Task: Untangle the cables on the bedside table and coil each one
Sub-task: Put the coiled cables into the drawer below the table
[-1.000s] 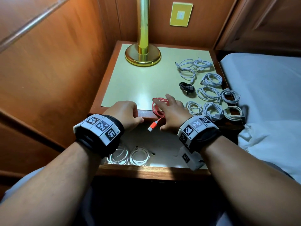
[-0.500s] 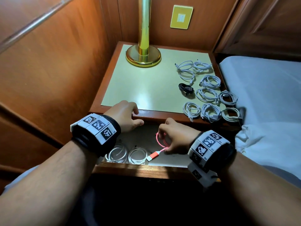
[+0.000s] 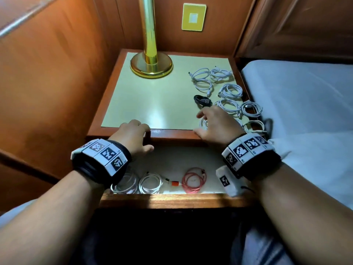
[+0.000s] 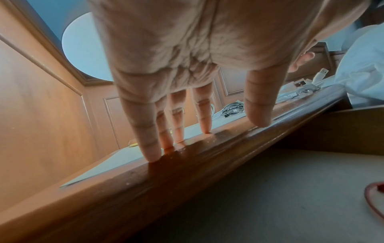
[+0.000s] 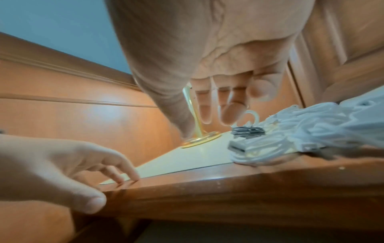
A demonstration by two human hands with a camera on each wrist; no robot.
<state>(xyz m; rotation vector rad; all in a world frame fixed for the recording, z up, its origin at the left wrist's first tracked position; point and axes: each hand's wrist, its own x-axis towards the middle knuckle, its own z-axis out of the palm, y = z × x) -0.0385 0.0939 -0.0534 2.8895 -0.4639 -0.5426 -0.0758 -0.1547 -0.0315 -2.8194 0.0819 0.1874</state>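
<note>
Half a second ago our right hand [image 3: 215, 127] held the red cable [image 3: 193, 180] low over the open drawer [image 3: 172, 200]; now that cable lies coiled in the drawer beside two white coils [image 3: 150, 183], and the hand has risen to the bedside table [image 3: 152, 104]; its fingers are spread and relaxed, holding nothing, hovering directly over a white coiled cable [image 3: 204, 124] at the table's front edge; from the right wrist view that coil [image 5: 270, 148] sits just below and slightly right of the fingertips [image 5: 230, 113], its plug pointing toward our left; we judge this the next cable to lift, and the right hand is plainly the nearer one; our left hand [image 3: 133, 134] rests with straight fingers [image 4: 153, 144] touching the wooden front rim, gripping nothing; beyond the right hand lie a black coil [image 3: 202, 101] and more white coils [image 3: 229, 90] toward the bed [image 3: 305, 111]; a brass lamp base [image 3: 151, 66] stands at the back left.
</note>
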